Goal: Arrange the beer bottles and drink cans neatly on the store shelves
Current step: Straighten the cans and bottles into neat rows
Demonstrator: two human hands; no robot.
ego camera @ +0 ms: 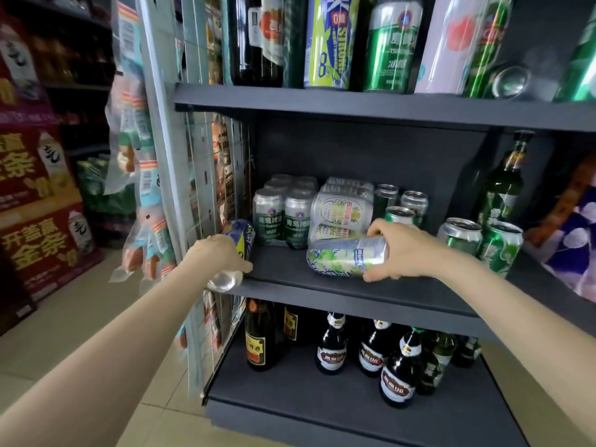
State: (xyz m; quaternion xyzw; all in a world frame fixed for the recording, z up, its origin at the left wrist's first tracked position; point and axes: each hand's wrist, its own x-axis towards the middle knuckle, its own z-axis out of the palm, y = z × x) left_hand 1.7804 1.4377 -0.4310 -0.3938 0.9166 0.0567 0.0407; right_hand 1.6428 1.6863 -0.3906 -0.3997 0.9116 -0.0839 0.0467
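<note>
My left hand grips a blue and yellow can, tilted, at the left front corner of the middle shelf. A silver and green can lies on its side on that shelf, and my right hand holds it by its right end. Behind them stand a wrapped pack of green cans and a pack of pale yellow cans tipped on its side. Loose green cans stand to the right, with a green bottle behind them.
The top shelf carries tall cans and dark bottles. Brown beer bottles stand on the bottom shelf. A wire grid panel with hanging snack packets borders the shelves' left side. Red cartons are stacked on the floor at left.
</note>
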